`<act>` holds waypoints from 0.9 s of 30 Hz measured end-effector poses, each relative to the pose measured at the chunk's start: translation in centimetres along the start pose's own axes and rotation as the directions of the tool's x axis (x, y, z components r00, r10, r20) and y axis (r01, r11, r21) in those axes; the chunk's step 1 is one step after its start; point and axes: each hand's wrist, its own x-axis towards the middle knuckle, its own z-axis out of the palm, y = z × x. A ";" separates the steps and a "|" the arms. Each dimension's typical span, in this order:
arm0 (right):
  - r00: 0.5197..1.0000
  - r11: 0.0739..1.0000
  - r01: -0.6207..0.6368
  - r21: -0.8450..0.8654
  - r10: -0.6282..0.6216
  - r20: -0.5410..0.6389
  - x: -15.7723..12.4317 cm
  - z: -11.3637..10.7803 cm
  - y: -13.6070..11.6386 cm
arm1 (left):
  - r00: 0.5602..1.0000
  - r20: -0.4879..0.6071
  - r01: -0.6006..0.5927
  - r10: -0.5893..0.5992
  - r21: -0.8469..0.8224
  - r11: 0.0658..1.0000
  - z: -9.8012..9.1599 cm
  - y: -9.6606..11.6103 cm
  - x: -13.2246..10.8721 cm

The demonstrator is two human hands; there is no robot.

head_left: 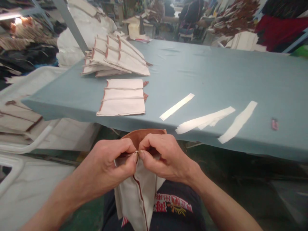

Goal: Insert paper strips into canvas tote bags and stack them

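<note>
Held in front of my body is a cream fabric piece (131,192) with a dark brown seam running down it and a brown panel (141,136) at its top. My left hand (114,160) pinches the seam's upper end between thumb and forefinger. Right beside it, my right hand (161,157) pinches the same spot, the fingertips of both hands nearly touching. The piece hangs down from the pinch over my dark printed shirt. Whatever small detail lies between the fingertips is hidden.
A blue-green covered table (211,77) stands before me. On it lie a flat cream panel (125,98), a stack of similar panels (115,56), white strips (204,120) and a small pinkish object (274,124). White plastic bins (45,134) with fabric stand at left.
</note>
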 end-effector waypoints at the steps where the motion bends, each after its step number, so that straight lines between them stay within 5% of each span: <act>1: 1.000 1.000 -0.009 -0.012 0.009 0.006 0.1 0.0 0.0 | 1.000 0.023 0.002 -0.002 0.030 1.000 -0.3 0.1 0.3; 7: 0.971 0.979 -0.201 0.031 0.194 0.140 1.3 -1.4 -0.4 | 0.956 0.254 0.180 -0.146 -0.118 0.976 -2.5 -0.3 2.5; 14: 0.944 0.956 -0.232 0.181 0.176 0.278 1.8 -2.0 0.1 | 0.881 0.417 0.385 -0.225 -0.352 0.853 -2.9 -1.8 1.8; 18: 0.928 0.950 -0.249 0.189 0.178 0.326 1.9 -1.8 1.0 | 0.888 0.402 0.366 -0.222 -0.326 0.872 -3.2 -1.8 1.8; 27: 0.959 0.997 0.002 -0.078 0.021 0.284 2.3 -1.3 -0.2 | 0.932 0.350 0.106 -0.097 -0.007 0.994 -4.3 -0.5 2.8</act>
